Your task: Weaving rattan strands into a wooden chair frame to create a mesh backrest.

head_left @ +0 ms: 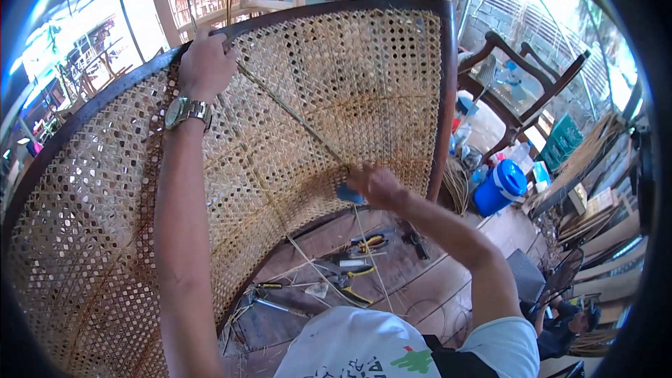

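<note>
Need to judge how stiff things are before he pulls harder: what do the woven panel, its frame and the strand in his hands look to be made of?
Woven panel: pale tan cane or rattan strips, matte, in an open mesh with regular holes. Frame: dark brown, smooth, curved, probably stained wood. Strand running from left hand to right hand: thin, yellowish-green, likely split cane, seemingly taut.

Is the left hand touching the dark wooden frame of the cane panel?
Touching. The head view shows the left hand gripping the dark wooden frame, fingers curled over its top edge.
</note>
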Demonstrator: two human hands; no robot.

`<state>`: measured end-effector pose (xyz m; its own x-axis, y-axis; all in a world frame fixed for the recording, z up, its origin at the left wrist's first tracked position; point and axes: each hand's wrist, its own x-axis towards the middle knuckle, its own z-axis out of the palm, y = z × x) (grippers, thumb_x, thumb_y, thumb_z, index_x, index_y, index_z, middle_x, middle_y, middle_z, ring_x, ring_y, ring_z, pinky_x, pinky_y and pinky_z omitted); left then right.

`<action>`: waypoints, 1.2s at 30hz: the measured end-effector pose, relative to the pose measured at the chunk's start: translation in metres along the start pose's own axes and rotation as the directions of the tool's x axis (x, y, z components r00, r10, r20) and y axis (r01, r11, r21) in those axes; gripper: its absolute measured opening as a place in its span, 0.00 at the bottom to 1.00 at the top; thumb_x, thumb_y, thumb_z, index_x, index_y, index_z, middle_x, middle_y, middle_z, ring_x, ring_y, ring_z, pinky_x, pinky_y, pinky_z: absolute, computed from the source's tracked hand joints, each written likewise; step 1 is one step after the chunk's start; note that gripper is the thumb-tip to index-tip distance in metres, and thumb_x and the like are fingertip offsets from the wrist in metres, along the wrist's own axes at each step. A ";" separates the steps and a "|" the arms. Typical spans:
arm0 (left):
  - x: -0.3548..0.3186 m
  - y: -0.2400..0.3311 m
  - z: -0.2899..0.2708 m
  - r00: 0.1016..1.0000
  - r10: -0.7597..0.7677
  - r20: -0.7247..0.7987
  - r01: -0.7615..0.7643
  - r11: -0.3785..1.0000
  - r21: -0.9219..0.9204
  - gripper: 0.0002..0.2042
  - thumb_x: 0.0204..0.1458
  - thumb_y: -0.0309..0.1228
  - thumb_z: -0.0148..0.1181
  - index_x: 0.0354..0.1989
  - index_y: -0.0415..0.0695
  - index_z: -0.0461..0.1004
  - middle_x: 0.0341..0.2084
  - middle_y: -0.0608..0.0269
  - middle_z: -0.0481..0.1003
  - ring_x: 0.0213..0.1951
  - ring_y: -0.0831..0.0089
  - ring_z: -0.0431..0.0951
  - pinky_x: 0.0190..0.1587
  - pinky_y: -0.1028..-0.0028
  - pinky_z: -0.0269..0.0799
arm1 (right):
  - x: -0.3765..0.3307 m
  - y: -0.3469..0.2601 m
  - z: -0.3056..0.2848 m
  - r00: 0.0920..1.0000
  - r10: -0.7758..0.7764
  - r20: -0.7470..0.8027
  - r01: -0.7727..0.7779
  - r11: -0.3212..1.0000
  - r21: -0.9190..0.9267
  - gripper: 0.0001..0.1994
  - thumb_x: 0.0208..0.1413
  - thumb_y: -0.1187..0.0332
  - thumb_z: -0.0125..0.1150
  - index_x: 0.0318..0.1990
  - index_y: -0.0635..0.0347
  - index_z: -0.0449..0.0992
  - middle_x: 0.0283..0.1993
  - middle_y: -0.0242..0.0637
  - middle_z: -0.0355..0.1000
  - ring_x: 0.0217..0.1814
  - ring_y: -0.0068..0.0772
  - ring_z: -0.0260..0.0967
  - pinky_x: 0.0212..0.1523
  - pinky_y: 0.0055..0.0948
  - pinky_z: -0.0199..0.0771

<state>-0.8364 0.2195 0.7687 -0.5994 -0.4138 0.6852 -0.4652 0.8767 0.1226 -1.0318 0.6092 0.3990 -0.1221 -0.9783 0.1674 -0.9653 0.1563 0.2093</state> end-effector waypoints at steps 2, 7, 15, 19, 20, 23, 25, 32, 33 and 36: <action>0.001 -0.026 -0.021 0.997 -0.009 0.071 0.006 0.999 0.040 0.18 0.72 0.43 0.77 0.62 0.45 0.93 0.71 0.49 0.83 0.65 0.40 0.90 0.68 0.41 0.88 | 0.075 0.019 -0.107 1.000 0.012 -0.022 -0.013 0.999 -0.045 0.15 0.81 0.71 0.65 0.68 0.47 0.87 0.75 0.41 0.83 0.72 0.48 0.87 0.61 0.48 1.00; 0.006 -0.008 -0.033 0.998 -0.039 0.043 0.037 0.998 0.042 0.19 0.73 0.42 0.77 0.64 0.44 0.92 0.73 0.47 0.81 0.65 0.38 0.90 0.69 0.41 0.88 | 0.210 0.138 -0.346 0.902 0.215 -0.374 -0.321 0.913 -0.250 0.17 0.86 0.68 0.65 0.75 0.56 0.82 0.69 0.49 0.84 0.59 0.45 0.91 0.54 0.43 1.01; -0.003 -0.008 -0.029 0.999 -0.033 0.001 0.033 0.999 0.025 0.15 0.73 0.42 0.79 0.55 0.44 0.92 0.74 0.49 0.81 0.63 0.39 0.92 0.65 0.41 0.90 | 0.204 0.095 -0.260 0.825 0.115 -0.554 -0.313 0.908 -0.277 0.21 0.76 0.75 0.71 0.73 0.54 0.85 0.69 0.49 0.82 0.68 0.50 0.86 0.64 0.49 0.93; 0.002 0.007 0.001 1.000 -0.011 0.014 0.010 0.998 0.060 0.15 0.71 0.43 0.79 0.51 0.44 0.91 0.72 0.51 0.83 0.62 0.41 0.92 0.64 0.41 0.90 | 0.077 0.045 -0.138 0.879 0.115 -0.464 -0.084 0.993 0.088 0.20 0.67 0.78 0.72 0.64 0.52 0.92 0.61 0.42 0.81 0.65 0.52 0.84 0.66 0.50 0.90; -0.003 -0.002 0.015 1.000 0.007 -0.024 -0.005 0.997 0.075 0.15 0.71 0.44 0.80 0.50 0.44 0.90 0.70 0.51 0.85 0.62 0.41 0.92 0.63 0.41 0.90 | 0.045 0.030 -0.105 0.936 0.092 -0.339 -0.061 0.993 0.101 0.20 0.64 0.75 0.74 0.62 0.51 0.94 0.60 0.41 0.80 0.65 0.54 0.84 0.68 0.48 0.89; 0.005 -0.005 0.050 0.999 0.043 -0.011 -0.041 0.992 0.122 0.19 0.74 0.51 0.76 0.50 0.45 0.91 0.54 0.46 0.92 0.55 0.42 0.95 0.55 0.41 0.90 | -0.098 0.001 0.012 0.981 0.182 0.066 -0.193 0.925 0.328 0.25 0.63 0.71 0.78 0.69 0.49 0.92 0.63 0.44 0.81 0.68 0.56 0.85 0.69 0.49 0.89; 0.014 -0.012 0.055 0.997 0.072 0.037 -0.076 0.987 0.142 0.22 0.74 0.54 0.76 0.50 0.43 0.92 0.45 0.42 0.93 0.51 0.41 0.95 0.54 0.42 0.88 | -0.179 -0.031 0.068 0.960 0.253 0.124 -0.282 0.870 0.404 0.25 0.63 0.71 0.79 0.69 0.49 0.91 0.63 0.45 0.81 0.68 0.57 0.85 0.69 0.50 0.89; 0.017 0.033 0.134 0.985 0.144 0.098 -0.170 0.918 0.359 0.29 0.77 0.62 0.71 0.52 0.41 0.88 0.46 0.44 0.92 0.49 0.42 0.92 0.55 0.46 0.84 | -0.384 -0.035 0.210 0.732 0.656 0.185 -0.632 0.551 0.546 0.28 0.66 0.68 0.80 0.73 0.54 0.87 0.67 0.50 0.83 0.68 0.63 0.85 0.70 0.54 0.88; 0.019 0.047 0.139 0.989 0.033 0.141 -0.086 0.918 0.388 0.30 0.77 0.62 0.71 0.50 0.40 0.87 0.45 0.45 0.92 0.47 0.44 0.92 0.54 0.47 0.83 | -0.392 -0.027 0.226 0.691 0.699 0.185 -0.659 0.503 0.559 0.28 0.66 0.67 0.81 0.74 0.55 0.86 0.67 0.51 0.83 0.68 0.64 0.85 0.70 0.55 0.88; 0.017 0.055 0.150 0.989 0.141 0.050 -0.150 0.930 0.335 0.30 0.76 0.63 0.72 0.48 0.41 0.86 0.40 0.48 0.91 0.43 0.48 0.90 0.52 0.50 0.82 | -0.405 -0.018 0.270 0.582 0.793 0.179 -0.693 0.369 0.620 0.29 0.67 0.66 0.82 0.75 0.57 0.84 0.68 0.53 0.84 0.68 0.66 0.85 0.70 0.57 0.87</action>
<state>-0.9699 0.2241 0.6789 -0.6910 -0.2977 0.6588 -0.5610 0.7955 -0.2290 -1.0276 0.9660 0.0676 -0.8780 -0.4699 0.0915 -0.4146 0.6507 -0.6361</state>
